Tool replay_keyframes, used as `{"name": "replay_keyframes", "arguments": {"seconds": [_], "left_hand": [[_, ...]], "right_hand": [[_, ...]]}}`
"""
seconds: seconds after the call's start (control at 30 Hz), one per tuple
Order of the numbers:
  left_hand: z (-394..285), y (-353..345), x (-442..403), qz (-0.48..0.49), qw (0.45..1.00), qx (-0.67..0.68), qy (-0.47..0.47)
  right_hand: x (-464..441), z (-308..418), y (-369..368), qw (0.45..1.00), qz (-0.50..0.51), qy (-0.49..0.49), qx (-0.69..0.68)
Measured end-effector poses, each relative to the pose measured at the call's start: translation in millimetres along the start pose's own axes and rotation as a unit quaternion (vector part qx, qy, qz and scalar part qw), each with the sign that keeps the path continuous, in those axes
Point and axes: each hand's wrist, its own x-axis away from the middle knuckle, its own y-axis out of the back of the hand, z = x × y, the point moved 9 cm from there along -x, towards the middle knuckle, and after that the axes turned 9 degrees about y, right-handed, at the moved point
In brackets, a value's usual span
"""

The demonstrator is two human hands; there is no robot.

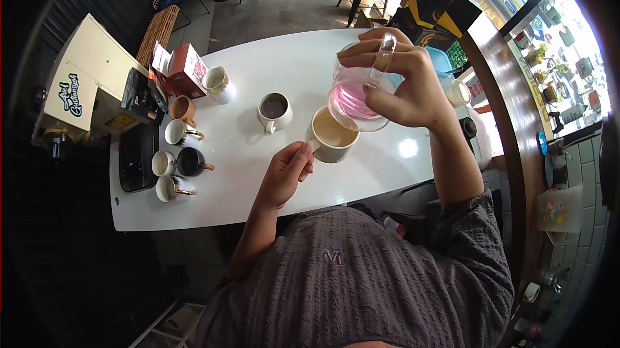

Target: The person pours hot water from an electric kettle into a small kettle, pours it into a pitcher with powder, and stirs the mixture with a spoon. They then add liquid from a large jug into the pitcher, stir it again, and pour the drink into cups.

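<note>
My left hand point(284, 174) is closed on the handle of a white mug point(332, 152), which stands at the near side of the white table and has a pale beige inside. Above it, my right hand point(407, 86) grips a clear jug point(354, 70) by its looped handle. The jug is tilted, its lower end over the mug's right rim, and pink shows in it. I cannot tell whether liquid is passing between them. Slightly left stands another white mug point(274, 114) with a dark inside, its handle facing me.
Several mugs, among them a black mug point(190, 162) and a brown mug point(183, 110), stand at the table's left by a black tray point(139, 159). A tall pale mug point(219, 85) is beside a red box point(186, 70). A cream machine point(81, 77) rises at far left.
</note>
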Motion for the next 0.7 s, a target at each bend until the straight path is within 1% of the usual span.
{"name": "replay_keyframes", "arguments": {"seconds": [0.23, 0.7], "left_hand": [[-0.5, -1.5, -0.4, 0.005, 1.0, -0.007, -0.009], [-0.5, -3.6, 4.9, -0.026, 1.0, -0.007, -0.008]], "right_hand": [[-1.4, 3.2, -2.0, 1.0, 0.0, 0.019, 0.001], [-4.9, 6.7, -2.7, 0.999, 0.007, 0.039, -0.004]]}}
